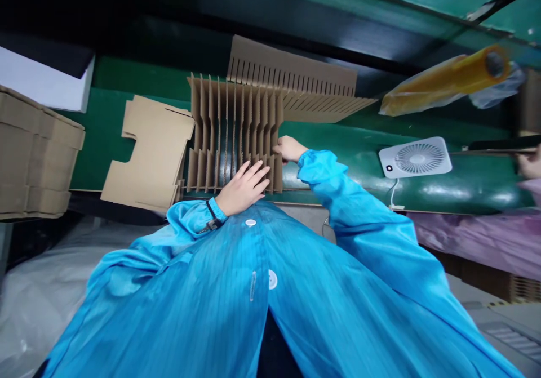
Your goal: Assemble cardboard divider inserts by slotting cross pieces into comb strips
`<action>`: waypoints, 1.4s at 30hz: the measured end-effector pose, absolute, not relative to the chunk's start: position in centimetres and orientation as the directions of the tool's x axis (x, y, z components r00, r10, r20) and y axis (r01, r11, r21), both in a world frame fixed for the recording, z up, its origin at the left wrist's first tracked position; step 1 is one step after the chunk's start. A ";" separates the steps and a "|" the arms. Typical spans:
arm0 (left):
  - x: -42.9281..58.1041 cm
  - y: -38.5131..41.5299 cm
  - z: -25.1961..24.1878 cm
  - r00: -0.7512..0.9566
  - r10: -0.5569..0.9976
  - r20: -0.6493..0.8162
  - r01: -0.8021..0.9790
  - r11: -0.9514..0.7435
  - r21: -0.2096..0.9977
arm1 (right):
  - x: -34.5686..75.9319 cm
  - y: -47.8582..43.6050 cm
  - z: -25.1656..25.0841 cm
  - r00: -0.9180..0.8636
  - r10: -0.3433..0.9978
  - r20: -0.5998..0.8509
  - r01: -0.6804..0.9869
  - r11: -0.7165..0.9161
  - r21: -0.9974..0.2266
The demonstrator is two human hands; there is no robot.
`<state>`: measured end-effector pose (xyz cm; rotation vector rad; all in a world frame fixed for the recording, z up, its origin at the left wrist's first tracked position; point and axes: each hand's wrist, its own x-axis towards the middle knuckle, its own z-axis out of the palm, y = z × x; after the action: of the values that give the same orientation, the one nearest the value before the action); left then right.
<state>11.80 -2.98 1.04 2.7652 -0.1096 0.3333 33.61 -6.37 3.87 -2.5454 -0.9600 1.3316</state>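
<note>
In front of me stands a cardboard divider grid point(234, 124), with several upright cut-out sheets lined up side by side. My left hand point(244, 189) rests on its near edge, fingers stretched out and slightly spread. At the grid's right side, my right hand point(291, 148) has its fingers closed on the outermost cardboard divider point(278, 167); the fingertips are partly hidden behind it. Slotted cardboard strips point(291, 68) lie just behind the grid. To the left is a pile of flat cut-out cardboard sheets point(147, 152), beside the grid.
Stacked cardboard pieces point(36, 152) stand at the far left near a white box point(44, 79). A white fan point(416, 158) with a cable lies on the green table point(338, 141). Behind it is a yellow roll in plastic point(448, 79). Another person's pink sleeve point(482, 240) shows at right.
</note>
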 end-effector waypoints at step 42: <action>2.2 -0.9 10.6 0.734 -0.053 0.677 -0.231 -0.957 0.176 | 24.0 -6.9 12.1 0.282 0.884 -0.372 -0.097 -0.360 -0.928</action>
<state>2.18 -0.94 10.57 2.6888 -0.2249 1.0384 24.02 -6.89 12.09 -1.5732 -0.7465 1.2591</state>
